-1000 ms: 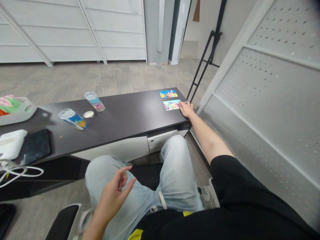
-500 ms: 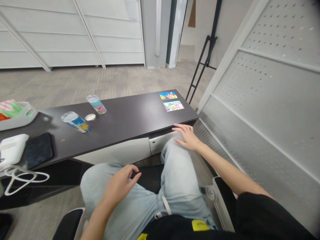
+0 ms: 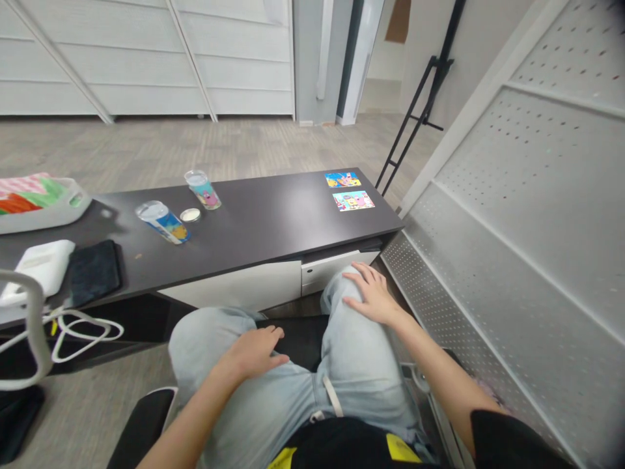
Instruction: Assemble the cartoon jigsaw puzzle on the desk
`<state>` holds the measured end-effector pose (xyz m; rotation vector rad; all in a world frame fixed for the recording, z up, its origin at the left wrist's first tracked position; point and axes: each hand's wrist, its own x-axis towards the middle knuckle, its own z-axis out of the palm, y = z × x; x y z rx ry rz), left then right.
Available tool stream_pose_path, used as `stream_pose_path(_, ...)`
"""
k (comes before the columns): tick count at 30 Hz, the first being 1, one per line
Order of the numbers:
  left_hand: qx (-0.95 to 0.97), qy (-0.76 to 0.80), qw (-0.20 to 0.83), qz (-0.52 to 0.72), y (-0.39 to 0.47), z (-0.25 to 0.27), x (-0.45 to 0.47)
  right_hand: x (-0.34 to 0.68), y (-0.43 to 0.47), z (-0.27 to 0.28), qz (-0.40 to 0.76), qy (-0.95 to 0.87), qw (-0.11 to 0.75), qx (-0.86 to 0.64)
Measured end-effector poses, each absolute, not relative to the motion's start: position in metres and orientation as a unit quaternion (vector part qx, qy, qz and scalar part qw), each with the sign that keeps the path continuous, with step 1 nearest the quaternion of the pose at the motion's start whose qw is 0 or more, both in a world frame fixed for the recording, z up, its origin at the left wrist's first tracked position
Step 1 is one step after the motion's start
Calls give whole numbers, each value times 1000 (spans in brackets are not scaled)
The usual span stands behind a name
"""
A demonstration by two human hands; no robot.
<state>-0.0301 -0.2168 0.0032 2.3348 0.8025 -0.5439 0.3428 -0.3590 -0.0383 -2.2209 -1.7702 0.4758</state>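
Observation:
My left hand (image 3: 258, 352) rests on my left thigh in light blue jeans, thumb apart from the fingers, holding nothing. Over my right knee lies my right hand (image 3: 372, 294), open, its fingers spread on the denim. In front of both hands is a dark desk (image 3: 263, 225). On it, left of centre, are two clear tumblers with cartoon pictures, one with a blue-and-yellow print (image 3: 168, 225) and one with a pink figure (image 3: 204, 191). Between them lies a small round lid (image 3: 190, 215). Two cartoon cards, a blue one (image 3: 342, 180) and a lighter one (image 3: 353, 200), lie flat at the right end.
A white basket (image 3: 43, 218) with coloured cloths stands at the desk's left. Nearer are a white device (image 3: 43, 270), a black flat pouch-like thing (image 3: 95, 272) and a white cable (image 3: 88, 333). A perforated metal panel (image 3: 488, 189) rises on the right. White drawers (image 3: 332, 270) sit under the desktop.
The view has turned slightly left and down, so the desk things sit further right. My right hand has settled back onto the knee; my left hand has lowered onto the thigh.

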Motion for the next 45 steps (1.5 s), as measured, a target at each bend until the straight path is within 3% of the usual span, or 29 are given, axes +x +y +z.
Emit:
stream_pose_path(11, 870, 313, 238, -297, -207, 2, -40, 343, -347, -34, 181, -627, 124, -748)
stream_pose_path(26, 874, 310, 224, -298, -217, -1, -43, 344, -341, -32, 172, -626, 123, -751)
stream_pose_path(30, 898, 319, 213, -217, -214, 5, -39, 343, -341, -29, 174, -626, 123, -751)
stream_pose_path(40, 872, 398, 223, 176, -184, -3, -52, 346, -347, -28, 190, -632, 107, -744)
stream_pose_path(45, 874, 393, 171, 229, -149, 24, -17, 383, -318, -7, 144, -612, 124, -768)
